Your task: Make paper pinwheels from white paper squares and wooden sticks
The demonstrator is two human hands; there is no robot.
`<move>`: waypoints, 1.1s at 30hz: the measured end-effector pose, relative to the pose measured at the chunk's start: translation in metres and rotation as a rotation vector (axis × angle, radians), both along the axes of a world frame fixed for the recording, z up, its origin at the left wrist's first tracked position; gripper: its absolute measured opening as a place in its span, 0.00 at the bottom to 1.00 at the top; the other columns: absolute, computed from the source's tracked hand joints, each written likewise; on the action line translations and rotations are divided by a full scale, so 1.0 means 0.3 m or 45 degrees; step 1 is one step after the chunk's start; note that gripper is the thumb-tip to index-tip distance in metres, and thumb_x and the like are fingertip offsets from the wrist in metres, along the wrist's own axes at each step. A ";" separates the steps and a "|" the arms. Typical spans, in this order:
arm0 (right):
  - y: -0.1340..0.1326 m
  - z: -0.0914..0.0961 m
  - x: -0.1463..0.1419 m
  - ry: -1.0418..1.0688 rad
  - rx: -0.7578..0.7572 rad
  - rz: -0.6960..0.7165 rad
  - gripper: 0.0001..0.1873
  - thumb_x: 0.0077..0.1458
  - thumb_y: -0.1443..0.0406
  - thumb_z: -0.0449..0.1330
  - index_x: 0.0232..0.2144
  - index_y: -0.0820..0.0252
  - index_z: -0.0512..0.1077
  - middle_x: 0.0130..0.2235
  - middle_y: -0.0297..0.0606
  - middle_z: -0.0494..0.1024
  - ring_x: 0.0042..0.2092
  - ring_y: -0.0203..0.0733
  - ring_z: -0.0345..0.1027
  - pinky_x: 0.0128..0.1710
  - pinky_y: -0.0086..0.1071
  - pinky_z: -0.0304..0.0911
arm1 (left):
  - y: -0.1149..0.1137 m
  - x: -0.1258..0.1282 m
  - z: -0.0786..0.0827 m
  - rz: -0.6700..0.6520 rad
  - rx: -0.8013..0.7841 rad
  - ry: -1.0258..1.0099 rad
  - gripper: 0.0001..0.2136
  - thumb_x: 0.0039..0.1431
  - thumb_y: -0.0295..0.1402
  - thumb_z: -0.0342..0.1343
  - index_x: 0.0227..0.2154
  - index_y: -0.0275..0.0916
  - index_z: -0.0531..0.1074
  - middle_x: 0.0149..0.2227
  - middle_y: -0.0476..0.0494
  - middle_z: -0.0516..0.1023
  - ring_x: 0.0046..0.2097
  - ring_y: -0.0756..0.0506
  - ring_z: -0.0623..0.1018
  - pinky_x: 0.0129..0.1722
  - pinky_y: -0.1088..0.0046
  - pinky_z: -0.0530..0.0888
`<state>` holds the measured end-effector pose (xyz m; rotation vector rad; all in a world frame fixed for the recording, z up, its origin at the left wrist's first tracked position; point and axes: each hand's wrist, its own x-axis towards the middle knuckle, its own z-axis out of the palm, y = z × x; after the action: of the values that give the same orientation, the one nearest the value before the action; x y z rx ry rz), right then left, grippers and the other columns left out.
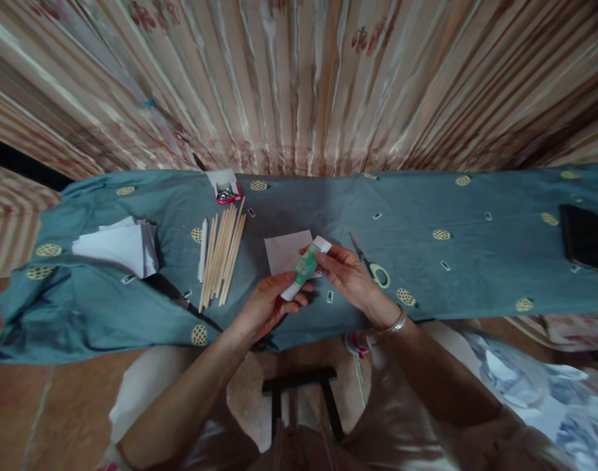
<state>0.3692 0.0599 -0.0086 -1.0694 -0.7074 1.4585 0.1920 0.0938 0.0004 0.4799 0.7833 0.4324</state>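
Observation:
Between my two hands is a green-and-white glue stick (306,264), tilted with its upper end to the right. My left hand (272,299) is closed on its lower white end. My right hand (347,269) pinches it near the upper white end. Beneath it lies a sheet of white paper (284,252) on the blue-green cloth, partly covered by my hands and the stick. Just right of my right hand rest scissors (377,275) with pale green handles, their blades pointing away from me.
Left of the paper lie several wooden sticks (223,255) and a white stick-like object (203,252). Behind them stands an opened small red box (228,191) with shiny metal pieces. A stack of white paper (117,245) sits far left, a dark phone (584,237) far right.

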 end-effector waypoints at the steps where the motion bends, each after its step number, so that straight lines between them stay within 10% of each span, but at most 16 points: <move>1: 0.000 0.002 0.001 -0.005 0.007 0.028 0.19 0.47 0.51 0.71 0.37 0.56 0.78 0.39 0.36 0.83 0.42 0.42 0.77 0.48 0.38 0.72 | 0.002 -0.004 -0.002 0.014 0.002 -0.011 0.11 0.54 0.35 0.66 0.32 0.30 0.78 0.30 0.39 0.82 0.24 0.53 0.76 0.20 0.84 0.72; 11: 0.016 -0.018 0.010 0.035 -0.108 -0.107 0.21 0.43 0.51 0.73 0.33 0.58 0.76 0.34 0.35 0.82 0.34 0.38 0.76 0.37 0.31 0.74 | 0.029 -0.030 -0.002 -0.105 0.411 0.191 0.20 0.50 0.46 0.67 0.33 0.31 0.79 0.26 0.43 0.78 0.21 0.55 0.69 0.21 0.79 0.66; 21: 0.039 -0.035 0.054 0.296 -0.299 -0.221 0.19 0.47 0.51 0.72 0.31 0.58 0.73 0.29 0.34 0.82 0.30 0.37 0.78 0.32 0.28 0.77 | 0.155 -0.176 -0.076 -0.228 2.093 1.165 0.16 0.63 0.33 0.51 0.49 0.36 0.76 0.49 0.35 0.78 0.52 0.37 0.75 0.55 0.54 0.72; 33: 0.048 -0.026 0.055 0.105 -0.163 -0.245 0.16 0.43 0.56 0.73 0.31 0.56 0.74 0.33 0.31 0.82 0.35 0.34 0.77 0.41 0.28 0.75 | 0.036 -0.091 -0.053 -0.472 2.469 1.052 0.17 0.67 0.26 0.47 0.56 0.34 0.70 0.60 0.31 0.71 0.65 0.34 0.65 0.62 0.46 0.66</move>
<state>0.3858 0.0744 -0.0163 -1.1354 -0.4448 1.3869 0.1646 0.1046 -0.0154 2.6911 0.7984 0.5394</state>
